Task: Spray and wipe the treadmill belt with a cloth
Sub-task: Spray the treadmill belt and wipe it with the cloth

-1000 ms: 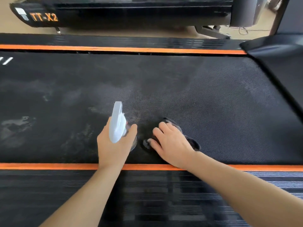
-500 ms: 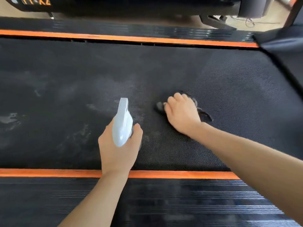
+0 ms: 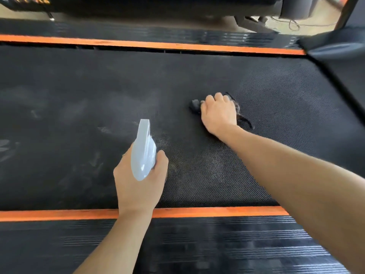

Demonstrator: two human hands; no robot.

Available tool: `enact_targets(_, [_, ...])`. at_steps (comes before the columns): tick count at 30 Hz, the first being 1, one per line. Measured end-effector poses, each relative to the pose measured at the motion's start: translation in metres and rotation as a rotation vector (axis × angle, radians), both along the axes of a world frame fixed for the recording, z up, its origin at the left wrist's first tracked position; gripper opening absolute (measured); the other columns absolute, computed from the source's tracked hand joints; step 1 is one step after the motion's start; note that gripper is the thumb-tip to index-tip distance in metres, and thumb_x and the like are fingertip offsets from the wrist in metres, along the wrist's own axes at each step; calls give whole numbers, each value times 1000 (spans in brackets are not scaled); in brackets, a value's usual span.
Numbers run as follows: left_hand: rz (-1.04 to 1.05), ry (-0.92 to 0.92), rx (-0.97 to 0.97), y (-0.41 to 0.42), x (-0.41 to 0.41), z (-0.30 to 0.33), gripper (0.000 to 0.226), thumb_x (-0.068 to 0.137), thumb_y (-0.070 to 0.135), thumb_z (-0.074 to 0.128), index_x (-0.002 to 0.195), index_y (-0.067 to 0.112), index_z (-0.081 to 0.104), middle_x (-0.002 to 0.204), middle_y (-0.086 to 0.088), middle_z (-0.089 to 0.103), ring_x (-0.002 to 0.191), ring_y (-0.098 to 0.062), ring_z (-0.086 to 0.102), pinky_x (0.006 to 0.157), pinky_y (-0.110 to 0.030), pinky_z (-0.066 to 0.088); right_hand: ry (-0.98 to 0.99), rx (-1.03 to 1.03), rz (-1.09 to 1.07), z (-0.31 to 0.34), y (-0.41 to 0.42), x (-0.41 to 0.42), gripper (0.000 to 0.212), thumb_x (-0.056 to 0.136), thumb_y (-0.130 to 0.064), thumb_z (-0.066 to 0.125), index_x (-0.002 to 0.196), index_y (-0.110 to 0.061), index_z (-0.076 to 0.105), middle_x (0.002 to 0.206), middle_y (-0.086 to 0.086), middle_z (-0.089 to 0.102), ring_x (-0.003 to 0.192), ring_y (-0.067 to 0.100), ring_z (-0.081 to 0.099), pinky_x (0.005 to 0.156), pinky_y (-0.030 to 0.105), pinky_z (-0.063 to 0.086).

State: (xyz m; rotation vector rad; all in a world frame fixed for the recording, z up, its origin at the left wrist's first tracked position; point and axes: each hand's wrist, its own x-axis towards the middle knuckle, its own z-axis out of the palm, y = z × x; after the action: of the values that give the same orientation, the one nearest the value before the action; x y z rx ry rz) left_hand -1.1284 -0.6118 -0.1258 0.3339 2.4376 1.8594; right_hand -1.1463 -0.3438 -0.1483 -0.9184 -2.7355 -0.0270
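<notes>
Looks like mid-wipe rn: right hand (image 3: 218, 113) presses a dark cloth (image 3: 194, 105) on the treadmill belt (image 3: 276, 107) mid-width, left hand (image 3: 138, 182) grips the spray bottle (image 3: 143, 151) just above it, so imo next is dragging the cloth left thru the pale smears.

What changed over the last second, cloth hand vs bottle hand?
The right hand has pushed the dark cloth away from the near orange strip, out toward the middle of the treadmill belt, apart from the left hand. Nothing was picked up or let go. The left hand still grips the white spray bottle over the near part of the belt, nozzle pointing away.
</notes>
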Motion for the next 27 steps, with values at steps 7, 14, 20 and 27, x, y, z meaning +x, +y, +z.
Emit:
enact_targets(7, [28,24,-23,0,3,3,20,87,29,77,80,32,58,72,24,59,75,-10,61,76,-42,63,-38,-171,664,2,-119,76,26,96,-38,46,87,-15,54,91,6,52,83,27,46,73,41,38])
enact_targets(14, [64,33,-38,4,3,0,26,87,29,75,71,28,54,64,14,55,63,-11,54,65,-33,51,-81,-14,840,1,-85,50,26,100,-35,42,93,-14,56,95,7,52,83,26,49,76,41,43])
enact_targets(20, [79,-27,-33,5,4,3,13,87,27,76,87,21,64,75,8,58,70,-4,61,64,-14,49,60,-46,3,-5,56,29,41,99,-40,35,105,-7,59,110,19,54,99,42,53,90,49,43])
enact_targets(27, [93,-54,-46,3,4,3,18,86,32,76,85,19,64,74,7,59,71,-13,59,74,-31,54,15,-147,291,-5,12,92,33,99,-22,48,124,-4,55,130,12,54,120,34,49,109,42,35])
